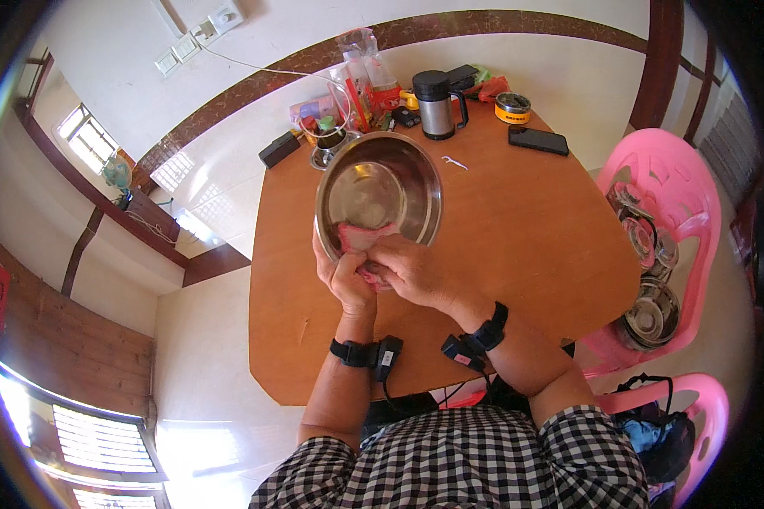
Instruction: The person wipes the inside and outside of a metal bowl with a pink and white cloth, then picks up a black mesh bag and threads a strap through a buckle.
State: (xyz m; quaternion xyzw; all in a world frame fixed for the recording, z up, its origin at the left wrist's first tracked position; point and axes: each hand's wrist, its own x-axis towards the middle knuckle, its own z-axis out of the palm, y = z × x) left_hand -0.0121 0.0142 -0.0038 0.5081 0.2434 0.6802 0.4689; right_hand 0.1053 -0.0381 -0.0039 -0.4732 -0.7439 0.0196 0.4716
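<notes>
A shiny steel bowl [382, 182] is tilted up toward me above the wooden table [518, 246]. My left hand [341, 276] grips the bowl's near rim from the left and below. My right hand [412, 267] presses a pink cloth [361, 237] against the inside of the rim, fingers closed over it. The two hands touch each other at the bowl's lower edge. Part of the cloth is hidden under my fingers. Both wrists wear black bands with small devices.
At the table's far side stand a steel mug with a black lid [435, 106], a small round tin [513, 108], a black phone [538, 140], a plastic bag of items [361, 76] and a black box [280, 148]. A pink chair [662, 254] on the right holds several steel bowls.
</notes>
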